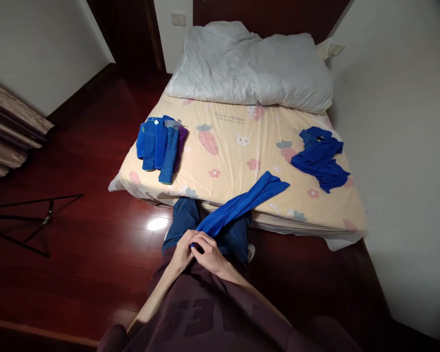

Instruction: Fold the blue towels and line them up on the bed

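Note:
A long blue towel (238,205) stretches from my lap up onto the front edge of the bed, bunched lengthwise into a narrow strip. Its near end is gathered between my hands at my waist. My left hand (185,248) is closed around that end. Pressed against it, my right hand (209,253) also grips the towel with curled fingers. The fingers hide the very end of the cloth. Folded blue towels (157,146), with a purple one at their side, lie together at the bed's left. A crumpled blue cloth (320,159) rests at the right.
The bed (234,161) has a yellow sheet with carrots and flowers. A pale grey quilt (249,68) is heaped at its head. Thin black stand legs (33,220) are on the dark wooden floor at left. A white wall (399,146) borders the right side.

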`<state>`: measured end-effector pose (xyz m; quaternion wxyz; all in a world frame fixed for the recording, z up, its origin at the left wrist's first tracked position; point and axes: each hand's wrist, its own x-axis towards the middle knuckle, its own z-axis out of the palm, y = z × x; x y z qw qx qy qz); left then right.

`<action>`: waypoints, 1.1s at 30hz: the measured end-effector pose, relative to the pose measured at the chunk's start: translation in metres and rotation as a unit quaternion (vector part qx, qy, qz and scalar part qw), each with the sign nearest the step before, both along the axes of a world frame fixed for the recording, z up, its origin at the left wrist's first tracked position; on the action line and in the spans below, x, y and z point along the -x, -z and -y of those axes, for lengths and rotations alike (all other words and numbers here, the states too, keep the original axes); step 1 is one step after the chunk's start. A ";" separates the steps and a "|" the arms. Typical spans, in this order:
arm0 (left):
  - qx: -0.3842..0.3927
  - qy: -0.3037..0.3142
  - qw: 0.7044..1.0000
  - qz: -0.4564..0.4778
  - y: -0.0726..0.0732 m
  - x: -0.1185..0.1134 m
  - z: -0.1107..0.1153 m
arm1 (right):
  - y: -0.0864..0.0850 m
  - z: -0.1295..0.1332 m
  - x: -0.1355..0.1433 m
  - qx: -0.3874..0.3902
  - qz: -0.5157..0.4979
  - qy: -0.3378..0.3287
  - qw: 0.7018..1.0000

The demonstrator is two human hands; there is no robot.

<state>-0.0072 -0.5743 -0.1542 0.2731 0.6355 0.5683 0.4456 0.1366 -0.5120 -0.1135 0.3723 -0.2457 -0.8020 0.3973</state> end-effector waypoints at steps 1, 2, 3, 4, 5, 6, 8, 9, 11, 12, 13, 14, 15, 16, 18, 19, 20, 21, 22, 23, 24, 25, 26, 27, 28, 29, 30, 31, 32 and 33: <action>0.001 -0.015 1.000 -0.002 -0.003 0.002 0.002 | -0.002 0.005 0.007 0.000 -0.006 0.008 1.000; 0.004 -0.027 1.000 -0.011 -0.006 0.004 0.005 | -0.004 0.009 0.012 0.001 -0.011 0.013 1.000; 0.006 -0.033 0.999 -0.026 -0.009 0.006 0.008 | -0.005 0.011 0.014 0.001 -0.015 0.012 1.000; 0.006 -0.032 0.998 -0.046 -0.012 0.008 0.012 | -0.007 0.012 0.013 -0.002 -0.020 0.005 1.000; 0.004 -0.030 0.997 -0.068 -0.016 0.010 0.015 | -0.008 0.012 0.010 -0.006 -0.026 -0.007 1.000; -0.001 -0.027 0.996 -0.089 -0.021 0.013 0.018 | -0.009 0.010 0.006 -0.009 -0.031 -0.018 0.999; -0.019 -0.028 0.993 -0.112 -0.031 0.019 0.022 | -0.011 0.003 -0.005 -0.005 -0.024 -0.026 0.999; -0.031 -0.031 0.993 -0.108 -0.037 0.022 0.023 | -0.011 -0.004 -0.012 0.005 -0.006 -0.025 1.000; -0.055 -0.035 0.995 -0.082 -0.049 0.029 0.023 | -0.009 -0.020 -0.023 0.035 0.054 -0.035 0.997; -0.064 -0.033 0.995 -0.069 -0.055 0.032 0.023 | -0.008 -0.030 -0.028 0.046 0.093 -0.054 0.993; -0.072 -0.028 0.995 -0.062 -0.060 0.035 0.022 | -0.005 -0.039 -0.032 0.052 0.132 -0.082 0.986; -0.079 -0.019 0.995 -0.061 -0.065 0.038 0.022 | -0.003 -0.048 -0.035 0.053 0.168 -0.115 0.978; -0.085 -0.008 0.994 -0.064 -0.070 0.042 0.021 | 0.000 -0.055 -0.037 0.051 0.196 -0.147 0.968; -0.091 0.003 0.993 -0.069 -0.074 0.045 0.021 | 0.003 -0.061 -0.038 0.047 0.215 -0.173 0.960; -0.105 0.020 0.991 -0.076 -0.079 0.051 0.022 | 0.007 -0.069 -0.040 0.041 0.221 -0.186 0.957; -0.112 0.022 0.990 -0.077 -0.081 0.055 0.023 | 0.008 -0.071 -0.042 0.039 0.212 -0.173 0.961; -0.120 0.017 0.990 -0.079 -0.083 0.060 0.024 | 0.008 -0.074 -0.045 0.039 0.200 -0.150 0.968; -0.128 0.004 0.988 -0.083 -0.085 0.065 0.026 | 0.007 -0.076 -0.049 0.040 0.188 -0.121 0.974; -0.136 -0.017 0.986 -0.091 -0.087 0.072 0.029 | 0.005 -0.079 -0.054 0.042 0.178 -0.092 0.979; -0.145 -0.044 0.983 -0.106 -0.090 0.079 0.031 | 0.002 -0.082 -0.061 0.044 0.173 -0.069 0.981; -0.153 -0.073 0.977 -0.129 -0.094 0.086 0.034 | -0.001 -0.086 -0.069 0.048 0.174 -0.054 0.982; -0.162 -0.103 0.969 -0.155 -0.099 0.095 0.036 | -0.005 -0.089 -0.078 0.050 0.182 -0.046 0.981; -0.171 -0.129 0.959 -0.183 -0.104 0.103 0.038 | -0.008 -0.091 -0.088 0.051 0.198 -0.045 0.978; -0.178 -0.151 0.950 -0.209 -0.109 0.112 0.039 | -0.012 -0.092 -0.097 0.050 0.221 -0.051 0.973; -0.183 -0.169 0.940 -0.233 -0.114 0.121 0.041 | -0.015 -0.092 -0.106 0.047 0.251 -0.060 0.965; -0.187 -0.184 0.931 -0.253 -0.119 0.129 0.042 | -0.017 -0.091 -0.115 0.045 0.284 -0.072 0.955; -0.187 -0.197 0.924 -0.269 -0.123 0.137 0.044 | -0.019 -0.087 -0.122 0.043 0.319 -0.086 0.943; -0.188 -0.209 0.917 -0.282 -0.126 0.144 0.045 | -0.020 -0.082 -0.129 0.043 0.353 -0.100 0.929; -0.188 -0.222 0.910 -0.296 -0.128 0.151 0.046 | -0.020 -0.076 -0.134 0.044 0.385 -0.115 0.915; -0.189 -0.233 0.901 -0.313 -0.130 0.156 0.048 | -0.019 -0.070 -0.139 0.045 0.414 -0.132 0.900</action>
